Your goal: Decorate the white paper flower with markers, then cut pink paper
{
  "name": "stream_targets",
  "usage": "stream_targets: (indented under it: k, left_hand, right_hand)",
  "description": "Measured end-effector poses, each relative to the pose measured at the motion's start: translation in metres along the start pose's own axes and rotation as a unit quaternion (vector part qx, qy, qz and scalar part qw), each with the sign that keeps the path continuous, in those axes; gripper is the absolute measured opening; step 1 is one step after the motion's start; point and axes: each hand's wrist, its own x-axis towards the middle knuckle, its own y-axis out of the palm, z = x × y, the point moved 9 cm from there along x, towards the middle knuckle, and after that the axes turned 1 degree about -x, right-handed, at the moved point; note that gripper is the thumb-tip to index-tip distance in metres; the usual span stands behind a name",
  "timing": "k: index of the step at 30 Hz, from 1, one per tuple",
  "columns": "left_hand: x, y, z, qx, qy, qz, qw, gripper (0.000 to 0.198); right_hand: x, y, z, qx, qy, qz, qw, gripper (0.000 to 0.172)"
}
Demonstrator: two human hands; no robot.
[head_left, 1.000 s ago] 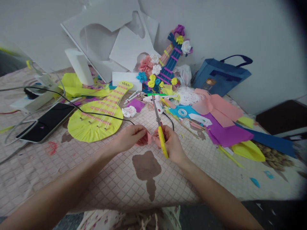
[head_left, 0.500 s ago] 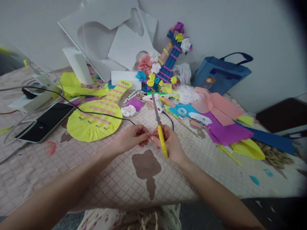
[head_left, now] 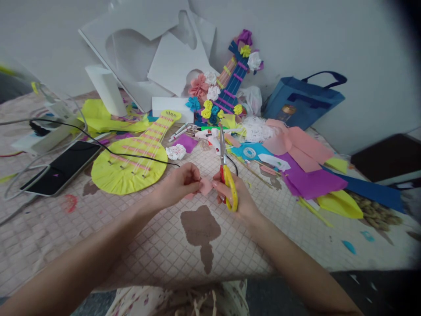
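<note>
Between the fingers of my left hand [head_left: 181, 184] is pinched a small piece of pink paper [head_left: 205, 186], its free end pointing right. My right hand [head_left: 237, 193] is closed on a pair of scissors [head_left: 227, 173] with yellow and red handles, the blades pointing up and away from me. My right fingertips are close beside the pink paper; whether they touch it I cannot tell. A yellow paper-covered banjo-like instrument [head_left: 131, 164] with strings lies left of my left hand. A crumpled white paper flower [head_left: 176, 152] rests just beyond that hand.
Behind my hands lie a white glue gun [head_left: 213, 139], shredded white paper [head_left: 258, 129] and a blue paper guitar [head_left: 232, 85] with flowers. Pink sheets [head_left: 307, 147] and purple paper [head_left: 309, 177] are at right, before a blue bag [head_left: 302, 103]. A phone [head_left: 64, 169] and cables lie left.
My hands have moved slightly apart, and the pink paper now shows between them. The scissors have shifted right and turned more upright, showing their red handle.
</note>
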Motion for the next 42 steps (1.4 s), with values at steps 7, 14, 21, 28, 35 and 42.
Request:
stream_targets:
  k: [7, 14, 21, 28, 35, 42]
  left_hand:
    - [-0.003, 0.009, -0.011, 0.082, 0.031, 0.044, 0.995, 0.008]
    - [-0.004, 0.005, -0.019, 0.158, 0.043, 0.023, 0.986, 0.029]
    - [-0.007, 0.006, -0.027, 0.213, 0.097, -0.011, 0.972, 0.016]
    - [-0.005, 0.008, -0.02, 0.112, 0.068, 0.017, 0.991, 0.006]
    - [-0.003, 0.007, -0.012, 0.086, 0.033, 0.006, 0.996, 0.02]
    - [-0.003, -0.001, 0.013, -0.024, -0.073, -0.045, 0.996, 0.029]
  right_hand:
    - [0.001, 0.003, -0.002, -0.027, -0.013, 0.019, 0.999, 0.036]
    - [0.001, -0.001, 0.0, -0.007, -0.005, 0.002, 1.0, 0.03]
    - [0.001, 0.0, -0.002, -0.006, -0.002, 0.011, 1.0, 0.029]
    - [0.0, 0.0, -0.001, -0.002, -0.012, 0.011, 1.0, 0.028]
    - [-0.001, -0.001, 0.0, -0.004, -0.016, 0.005, 1.0, 0.029]
    - [-0.002, 0.0, 0.006, -0.022, -0.048, 0.008, 0.999, 0.025]
